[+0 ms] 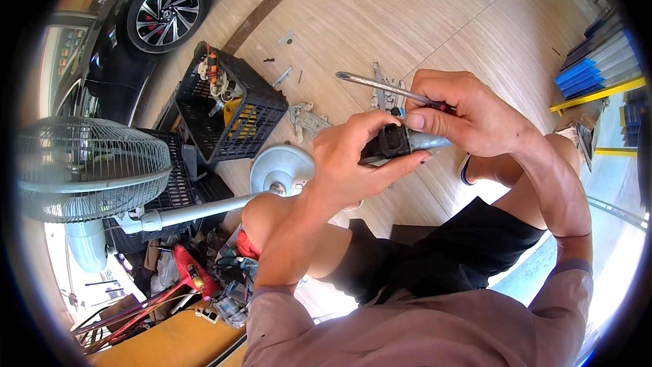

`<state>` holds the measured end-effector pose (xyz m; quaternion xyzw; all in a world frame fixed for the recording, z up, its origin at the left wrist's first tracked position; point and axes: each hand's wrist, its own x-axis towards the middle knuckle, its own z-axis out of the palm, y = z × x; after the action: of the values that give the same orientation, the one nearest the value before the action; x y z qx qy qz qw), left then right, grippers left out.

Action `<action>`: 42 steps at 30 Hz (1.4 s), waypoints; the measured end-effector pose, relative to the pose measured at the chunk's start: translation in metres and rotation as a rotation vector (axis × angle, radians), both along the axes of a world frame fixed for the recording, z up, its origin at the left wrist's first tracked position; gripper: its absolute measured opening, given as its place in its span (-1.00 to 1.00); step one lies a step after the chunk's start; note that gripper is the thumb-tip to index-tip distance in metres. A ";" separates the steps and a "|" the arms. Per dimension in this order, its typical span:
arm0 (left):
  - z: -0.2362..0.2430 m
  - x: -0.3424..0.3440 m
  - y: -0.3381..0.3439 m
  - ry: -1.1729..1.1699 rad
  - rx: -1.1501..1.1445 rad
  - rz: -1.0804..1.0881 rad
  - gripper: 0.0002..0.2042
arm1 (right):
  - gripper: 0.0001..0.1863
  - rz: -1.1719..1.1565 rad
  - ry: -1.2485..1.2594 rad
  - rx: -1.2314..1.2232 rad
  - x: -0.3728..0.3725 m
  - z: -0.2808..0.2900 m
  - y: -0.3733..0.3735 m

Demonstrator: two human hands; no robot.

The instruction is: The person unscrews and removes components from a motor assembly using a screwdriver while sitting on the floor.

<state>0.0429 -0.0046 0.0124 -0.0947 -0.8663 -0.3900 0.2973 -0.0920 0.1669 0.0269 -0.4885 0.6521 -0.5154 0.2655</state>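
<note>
My left hand point(343, 156) is closed round a dark part with a square black plastic connector socket point(394, 141). A grey metal cylinder point(426, 141) continues from that socket toward the right, partly under my other hand. My right hand point(456, 110) grips a screwdriver point(380, 83), its long metal shaft pointing left above my left fingers. Most of the screwdriver's handle is hidden in my palm. The right thumb rests close to the socket and the cylinder. Both hands are held over the floor, in front of my knees.
On the left stand a pedestal fan point(95, 170) and a black plastic crate point(238, 109) with parts inside. Metal brackets point(309, 121) lie on the tiled floor beyond my hands. A car wheel point(168, 11) is at upper left, stacked blue-edged boxes point(591, 71) at right.
</note>
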 end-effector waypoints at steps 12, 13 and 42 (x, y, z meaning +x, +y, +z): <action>0.000 -0.002 0.000 -0.004 0.035 -0.012 -0.53 | -0.68 0.023 -0.184 0.067 -0.001 -0.001 0.001; -0.001 -0.002 0.001 0.010 0.038 -0.016 -0.52 | -0.67 0.032 -0.251 0.078 -0.001 -0.001 0.002; -0.001 0.000 -0.001 0.048 0.084 -0.028 -0.53 | -0.90 -0.007 -0.391 0.105 0.002 0.010 0.004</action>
<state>0.0433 -0.0054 0.0115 -0.1035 -0.8403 -0.4280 0.3163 -0.0902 0.1706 0.0369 -0.3627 0.6157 -0.5667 0.4102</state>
